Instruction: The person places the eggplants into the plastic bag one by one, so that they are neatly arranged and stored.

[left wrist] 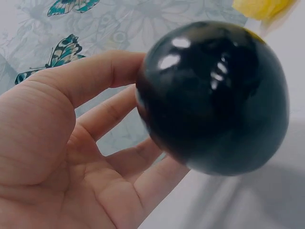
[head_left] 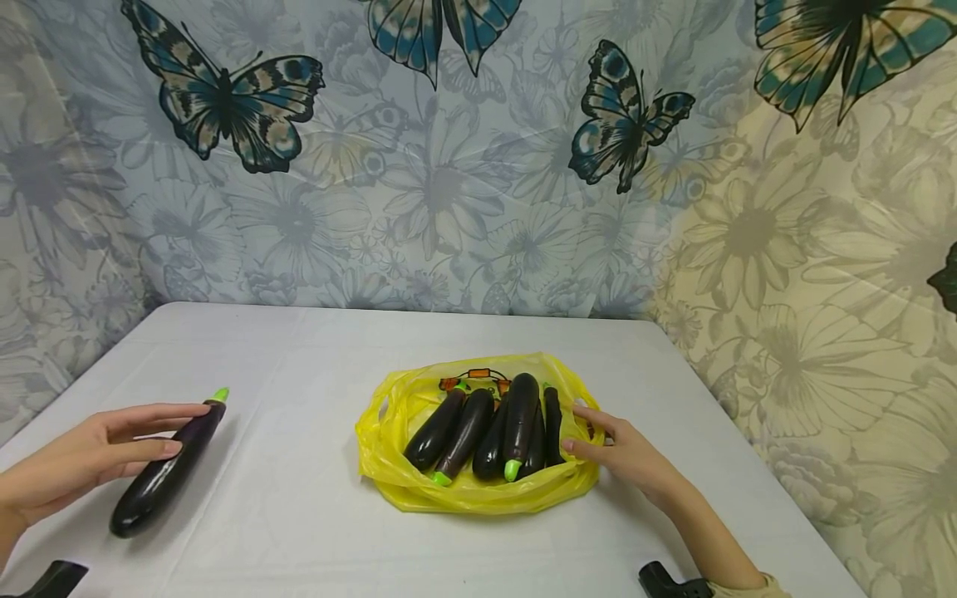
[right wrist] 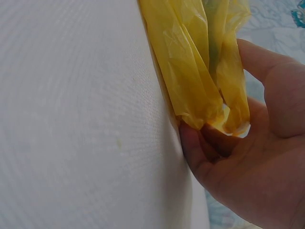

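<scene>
My left hand (head_left: 112, 448) grips an eggplant (head_left: 168, 477) between thumb and fingers at the left of the table, its bright green stem end pointing away. In the left wrist view the glossy dark round end of this eggplant (left wrist: 214, 100) faces the camera, hiding the fingertips. A yellow plastic bag (head_left: 396, 490) lies spread open at the middle right, with several eggplants (head_left: 467, 432) inside, some with green stem ends toward me. At the bag's right side, my right hand (head_left: 628, 453) holds the rim between thumb and fingers. The right wrist view shows its fingers (right wrist: 193, 148) under the yellow plastic.
A white cloth covers the table (head_left: 299, 374). Behind it and to both sides hangs a floral fabric (head_left: 441, 199) with printed butterflies. Black device parts (head_left: 673, 581) show near each wrist at the lower edge of the head view.
</scene>
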Tool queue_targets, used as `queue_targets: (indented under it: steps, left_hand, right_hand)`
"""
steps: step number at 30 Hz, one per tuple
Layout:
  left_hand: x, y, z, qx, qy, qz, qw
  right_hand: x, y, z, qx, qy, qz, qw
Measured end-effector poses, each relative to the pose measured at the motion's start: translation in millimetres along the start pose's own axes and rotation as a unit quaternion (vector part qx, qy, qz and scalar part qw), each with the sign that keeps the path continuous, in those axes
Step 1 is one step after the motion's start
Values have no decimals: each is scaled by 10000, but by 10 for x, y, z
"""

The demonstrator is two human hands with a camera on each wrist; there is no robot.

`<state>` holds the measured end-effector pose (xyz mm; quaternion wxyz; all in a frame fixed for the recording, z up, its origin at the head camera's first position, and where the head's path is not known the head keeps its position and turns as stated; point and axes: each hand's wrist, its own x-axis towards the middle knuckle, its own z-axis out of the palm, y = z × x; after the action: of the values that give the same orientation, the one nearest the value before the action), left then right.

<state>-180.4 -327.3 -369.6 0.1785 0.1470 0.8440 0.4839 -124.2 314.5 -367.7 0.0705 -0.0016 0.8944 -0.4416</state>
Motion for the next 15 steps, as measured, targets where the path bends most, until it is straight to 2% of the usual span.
queue_targets:
  steps: [5,10,15]
  left_hand:
    - [14,25,47,-247,-219,102,9994]
    - [32,74,110,-471,-249,102,9985]
    - [35,160,202,-719,-276,391,9963]
  right_hand:
    - [3,10,2,33,-2,29,10000]
    - [5,13,2,54,-1,45,10000]
    - [4,14,2,37,17,58,10000]
